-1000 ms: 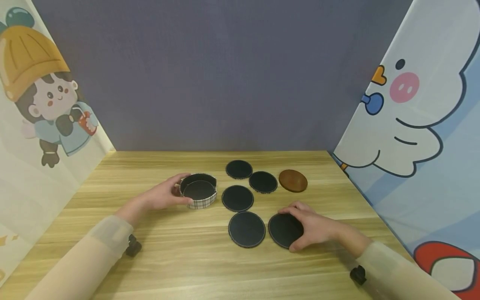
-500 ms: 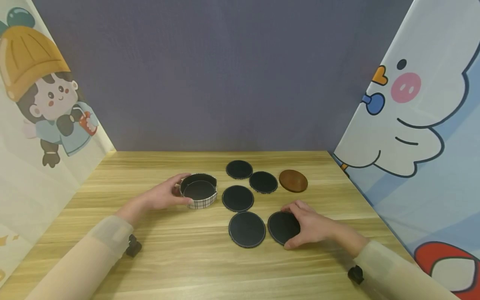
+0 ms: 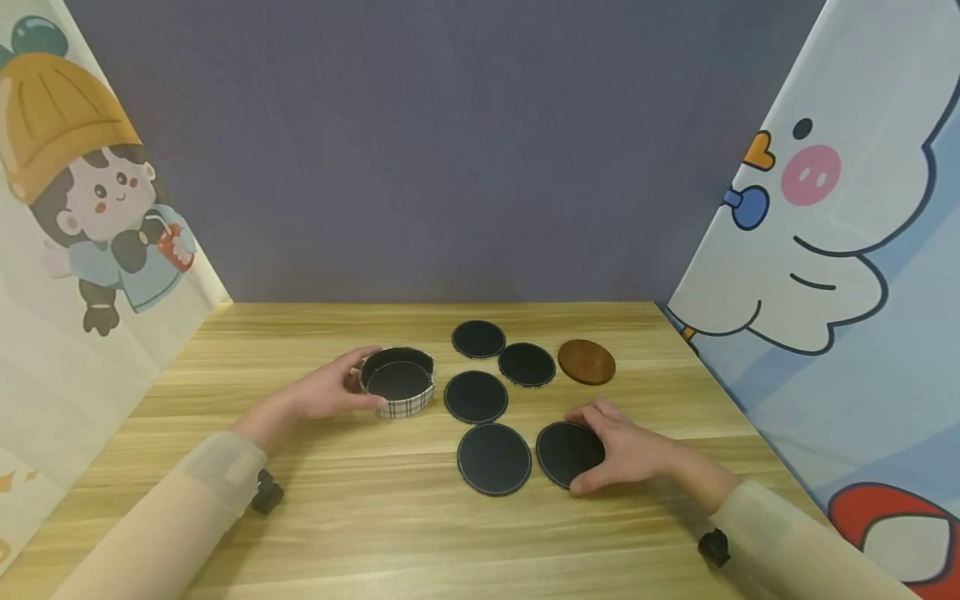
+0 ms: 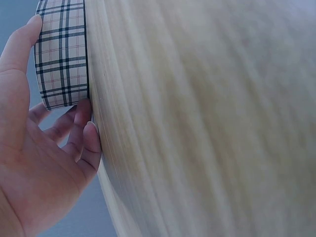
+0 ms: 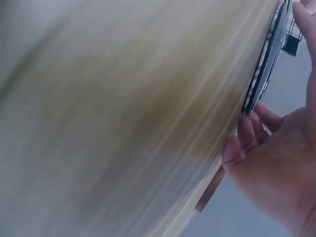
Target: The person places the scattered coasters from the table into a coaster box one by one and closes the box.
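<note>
Here: five black coasters (image 3: 476, 397), one brown coaster (image 3: 586, 361); left hand (image 3: 324, 392) grips plaid holder (image 3: 397, 383), right hand (image 3: 626, 451) pinches coaster (image 3: 564, 452).

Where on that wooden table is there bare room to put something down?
Free: the wooden table behind the left hand and round plaid holder, and the near strip between both sleeves. Crowded: the black round coasters and brown coaster by the right hand.

The round plaid-walled holder (image 3: 397, 383) sits against the left hand (image 3: 326, 392); five black round coasters lie between both hands, the nearest black coaster (image 3: 567, 453) under the right hand (image 3: 626, 450).
</note>
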Tool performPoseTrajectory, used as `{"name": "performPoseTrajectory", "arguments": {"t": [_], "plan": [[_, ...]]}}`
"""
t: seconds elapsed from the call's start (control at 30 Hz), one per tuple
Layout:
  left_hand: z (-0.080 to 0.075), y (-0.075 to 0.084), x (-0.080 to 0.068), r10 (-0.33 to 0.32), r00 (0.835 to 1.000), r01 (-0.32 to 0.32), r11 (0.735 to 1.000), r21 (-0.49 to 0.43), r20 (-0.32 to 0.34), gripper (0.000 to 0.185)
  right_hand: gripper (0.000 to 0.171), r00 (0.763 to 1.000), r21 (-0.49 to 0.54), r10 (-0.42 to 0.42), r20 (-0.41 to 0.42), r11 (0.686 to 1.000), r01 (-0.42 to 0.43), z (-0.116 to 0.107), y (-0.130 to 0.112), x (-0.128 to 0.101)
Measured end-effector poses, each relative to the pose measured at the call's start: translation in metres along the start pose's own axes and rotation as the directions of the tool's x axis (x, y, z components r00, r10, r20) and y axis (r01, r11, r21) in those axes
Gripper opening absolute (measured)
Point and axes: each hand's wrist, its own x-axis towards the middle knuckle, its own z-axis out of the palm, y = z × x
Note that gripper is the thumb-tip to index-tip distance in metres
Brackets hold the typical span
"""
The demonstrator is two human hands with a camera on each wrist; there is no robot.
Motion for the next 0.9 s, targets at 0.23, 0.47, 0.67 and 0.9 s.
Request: {"name": "performPoseTrajectory", "arguments": {"t": [0.23, 0.47, 0.67, 0.9], "plan": [[0.0006, -0.0004, 0.0006, 0.006, 1.0, -0.006, 1.0, -0.003, -0.003, 0.11, 0.11, 0.996, 0.047, -0.082, 0.028, 0.996, 0.081, -0.0057, 0.0074, -0.0034], [0.0007, -0.0015, 0.001, 0.006, 1.0, -0.006, 1.0, -0.009, 0.001, 0.11, 0.118, 0.993, 0.022, -0.094, 0.077, 0.995, 0.093, -0.0071, 0.0071, -0.0027], [0.0008, -0.001, 0.0006, 0.006, 1.0, -0.006, 1.0, -0.009, 0.001, 0.111, 0.118, 0.989, 0.005, -0.096, 0.11, 0.995, 0.096, -0.0072, 0.0038, 0.0004], [0.0004, 0.0004, 0.0001, 0.012, 1.0, -0.012, 1.0, -0.019, 0.002, 0.111, 0.113, 0.989, 0.006, -0.087, 0.118, 0.996, 0.086, -0.0065, 0.0048, 0.0017]]}}
